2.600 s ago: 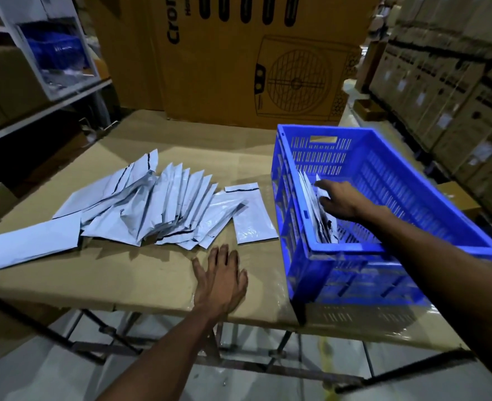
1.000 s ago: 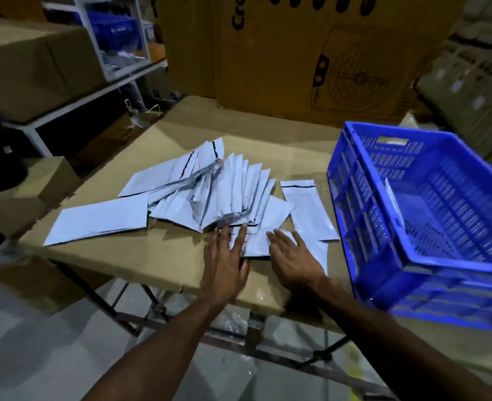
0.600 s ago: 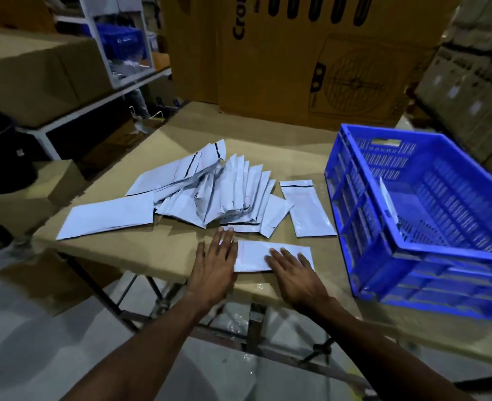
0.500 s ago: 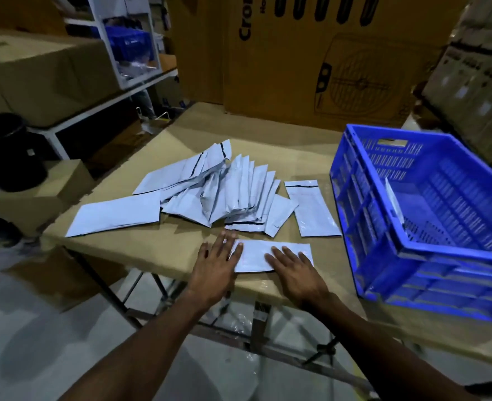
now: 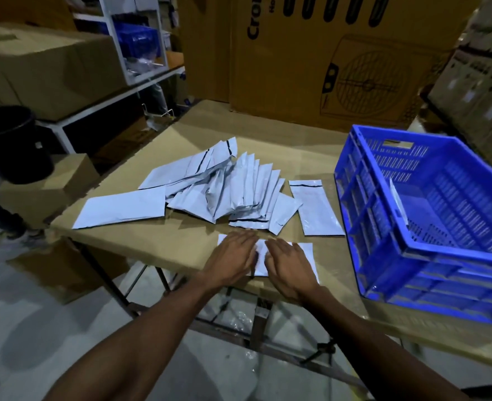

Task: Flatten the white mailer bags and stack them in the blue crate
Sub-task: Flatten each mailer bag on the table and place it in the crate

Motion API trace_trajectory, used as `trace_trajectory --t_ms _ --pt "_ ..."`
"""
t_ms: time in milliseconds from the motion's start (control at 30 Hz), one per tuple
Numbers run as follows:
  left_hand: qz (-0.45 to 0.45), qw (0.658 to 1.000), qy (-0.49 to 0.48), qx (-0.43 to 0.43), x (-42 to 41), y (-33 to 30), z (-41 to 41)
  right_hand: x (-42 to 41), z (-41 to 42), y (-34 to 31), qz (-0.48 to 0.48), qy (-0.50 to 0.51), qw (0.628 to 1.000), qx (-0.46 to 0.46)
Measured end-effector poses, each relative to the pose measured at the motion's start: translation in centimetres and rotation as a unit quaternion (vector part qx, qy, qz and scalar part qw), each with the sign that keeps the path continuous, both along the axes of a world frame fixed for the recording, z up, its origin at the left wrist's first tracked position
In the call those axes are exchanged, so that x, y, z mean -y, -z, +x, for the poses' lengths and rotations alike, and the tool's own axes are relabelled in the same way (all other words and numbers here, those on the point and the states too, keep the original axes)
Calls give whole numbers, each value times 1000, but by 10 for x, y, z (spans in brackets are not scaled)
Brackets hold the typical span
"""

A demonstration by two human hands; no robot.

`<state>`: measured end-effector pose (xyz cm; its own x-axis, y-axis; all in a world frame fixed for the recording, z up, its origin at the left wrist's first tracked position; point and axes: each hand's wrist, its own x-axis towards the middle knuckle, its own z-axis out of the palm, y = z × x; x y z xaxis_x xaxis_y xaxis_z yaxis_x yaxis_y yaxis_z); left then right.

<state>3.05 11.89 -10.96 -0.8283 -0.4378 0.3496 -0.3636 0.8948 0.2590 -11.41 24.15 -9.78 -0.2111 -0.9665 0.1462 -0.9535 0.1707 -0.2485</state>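
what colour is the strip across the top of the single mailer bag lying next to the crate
Black, a thin line across the far end of the white mailer bag beside the blue crate, in the head view.

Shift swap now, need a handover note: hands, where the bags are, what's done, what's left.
Left hand and right hand: both flat, fingers straight, pressing one white bag at the table's near edge.
Pile of bags: fanned out mid-table, unflattened. One bag lies flat beside the pile, near the crate; a long bag lies flat left of it.
Blue crate: on the right, with at least one bag standing against its near-left wall.
Done: few stacked.
Left: finish this bag, crate it, then the rest.
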Motion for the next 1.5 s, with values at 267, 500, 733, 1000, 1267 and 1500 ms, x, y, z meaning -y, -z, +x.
trace_trajectory --t_ms 267,500,733,1000,1267,1500 --pt "1 977 -104 186 -21 37 -3 0 -7 42 77 -11 997 -12" --pt "3 973 -122 197 -19 39 -4 1 -13 47 92 30 995 -38" --pt "8 971 -120 206 -19 40 -3 -9 -23 47 122 79 989 -28" --pt "58 968 -116 215 -6 32 10 -16 -39 42 169 101 980 7" --pt "41 962 -145 226 0 28 34 -11 -26 28 167 86 980 -64" --pt "30 958 -150 243 3 35 33 28 34 30 122 -22 992 16"
